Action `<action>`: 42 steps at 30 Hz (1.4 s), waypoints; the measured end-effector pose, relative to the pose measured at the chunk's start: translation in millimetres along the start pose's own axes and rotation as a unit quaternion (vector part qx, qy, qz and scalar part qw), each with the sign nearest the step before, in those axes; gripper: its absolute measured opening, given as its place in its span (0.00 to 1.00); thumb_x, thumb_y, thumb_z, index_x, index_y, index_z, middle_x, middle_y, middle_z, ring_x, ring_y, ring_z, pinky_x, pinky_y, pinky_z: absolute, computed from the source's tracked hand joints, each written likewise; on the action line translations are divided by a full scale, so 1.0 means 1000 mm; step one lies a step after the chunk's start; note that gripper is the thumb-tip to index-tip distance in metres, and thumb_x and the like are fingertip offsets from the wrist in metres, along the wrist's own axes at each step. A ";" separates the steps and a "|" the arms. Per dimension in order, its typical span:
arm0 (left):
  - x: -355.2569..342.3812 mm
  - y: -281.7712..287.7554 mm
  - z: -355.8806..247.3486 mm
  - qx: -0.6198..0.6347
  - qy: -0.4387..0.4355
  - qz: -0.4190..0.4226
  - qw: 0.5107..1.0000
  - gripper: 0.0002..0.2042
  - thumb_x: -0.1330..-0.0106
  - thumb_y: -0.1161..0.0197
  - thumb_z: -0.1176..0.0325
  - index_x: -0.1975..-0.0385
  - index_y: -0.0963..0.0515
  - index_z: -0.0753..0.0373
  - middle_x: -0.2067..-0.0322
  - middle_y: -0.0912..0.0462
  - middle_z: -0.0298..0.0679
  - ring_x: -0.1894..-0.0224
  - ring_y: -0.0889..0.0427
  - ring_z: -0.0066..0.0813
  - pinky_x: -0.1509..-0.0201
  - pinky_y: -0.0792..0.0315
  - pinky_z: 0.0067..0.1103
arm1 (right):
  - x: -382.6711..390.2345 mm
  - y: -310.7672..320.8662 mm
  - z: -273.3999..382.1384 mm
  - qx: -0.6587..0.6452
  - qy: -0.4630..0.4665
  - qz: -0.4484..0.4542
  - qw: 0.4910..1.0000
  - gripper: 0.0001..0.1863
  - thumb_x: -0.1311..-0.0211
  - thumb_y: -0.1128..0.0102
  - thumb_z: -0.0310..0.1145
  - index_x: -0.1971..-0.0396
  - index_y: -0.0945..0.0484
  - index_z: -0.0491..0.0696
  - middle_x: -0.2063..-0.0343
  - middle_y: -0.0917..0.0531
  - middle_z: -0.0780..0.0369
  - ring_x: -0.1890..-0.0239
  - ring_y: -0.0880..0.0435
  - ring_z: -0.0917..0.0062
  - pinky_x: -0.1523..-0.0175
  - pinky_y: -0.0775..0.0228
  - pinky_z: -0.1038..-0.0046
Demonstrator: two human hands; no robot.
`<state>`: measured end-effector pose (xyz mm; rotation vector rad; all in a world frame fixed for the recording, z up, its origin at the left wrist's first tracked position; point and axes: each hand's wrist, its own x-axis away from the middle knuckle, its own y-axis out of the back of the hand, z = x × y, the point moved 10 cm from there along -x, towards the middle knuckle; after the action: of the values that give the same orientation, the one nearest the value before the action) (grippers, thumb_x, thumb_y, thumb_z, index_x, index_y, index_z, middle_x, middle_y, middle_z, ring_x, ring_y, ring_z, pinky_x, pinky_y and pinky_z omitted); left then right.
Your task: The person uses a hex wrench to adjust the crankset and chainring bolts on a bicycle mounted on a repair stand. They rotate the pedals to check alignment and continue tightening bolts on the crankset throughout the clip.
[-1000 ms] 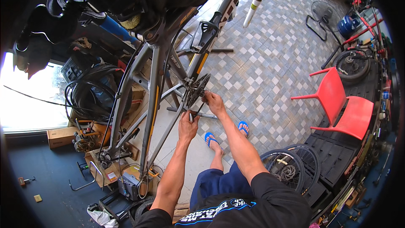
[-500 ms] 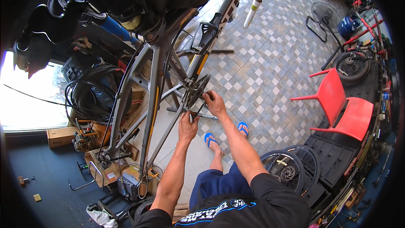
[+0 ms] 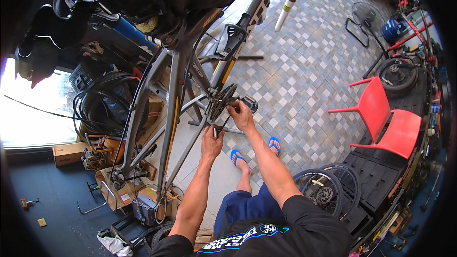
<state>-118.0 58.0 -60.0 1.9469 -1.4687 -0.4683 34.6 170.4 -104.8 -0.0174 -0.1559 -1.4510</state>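
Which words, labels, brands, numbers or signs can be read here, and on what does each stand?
Wording and brands are left uncopied; places only:
Frame tube: large pale letters, readable in part.
Shirt: white lettering with blue, readable in part.
Blue tank: pale marking, too small to read.
Tyre: pale marking, too small to read.

Black shirt [image 3: 312, 228], navy shorts [image 3: 243, 207]

Free room right of pedal [image 3: 250, 104], frame [image 3: 176, 82] leftward
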 end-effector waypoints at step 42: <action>-0.003 -0.003 0.009 0.024 -0.030 -0.007 0.999 0.09 0.37 0.30 0.69 0.63 0.21 0.65 0.66 0.20 0.49 0.62 0.21 0.51 0.57 0.29 0.39 | -0.007 -0.004 -0.005 0.053 -0.010 0.051 0.997 0.16 0.38 0.31 0.39 0.59 0.16 0.41 0.69 0.11 0.55 0.67 0.13 0.72 0.59 0.24 0.70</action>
<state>-122.4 58.8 -69.4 1.9971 -1.5181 -0.5053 30.1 176.6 -111.3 0.0458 -0.2460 -1.3398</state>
